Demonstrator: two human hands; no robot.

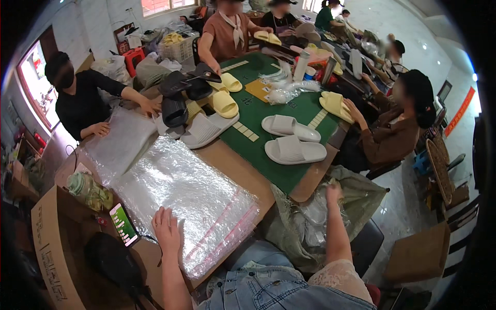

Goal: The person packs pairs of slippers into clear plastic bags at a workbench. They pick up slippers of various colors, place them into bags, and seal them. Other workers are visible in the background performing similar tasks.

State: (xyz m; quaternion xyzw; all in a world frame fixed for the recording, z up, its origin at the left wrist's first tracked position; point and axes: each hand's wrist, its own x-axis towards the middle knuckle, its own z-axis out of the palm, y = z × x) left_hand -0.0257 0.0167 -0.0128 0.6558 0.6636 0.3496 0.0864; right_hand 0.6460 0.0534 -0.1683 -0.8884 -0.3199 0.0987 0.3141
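My left hand (166,231) lies open, fingers stretched, on the left edge of a stack of clear plastic bags (181,188) with pink strips along one side. My right hand (334,192) is down at the mouth of an olive woven sack (364,199) beside the table. Its fingers look curled, but what they hold is hidden. Clear plastic packages (313,219) lie in the sack next to that hand. Beyond, two light grey slippers (294,150) rest on the green table mat (258,160). Another grey slipper (209,130) is by the far end of the bags.
Yellow slippers (224,104) and black slippers (174,109) are piled across the table. Left of my left hand are a phone (124,225), a jar (90,191) and a cardboard box (46,248). Co-workers sit around; one hand (150,106) reaches toward the black slippers.
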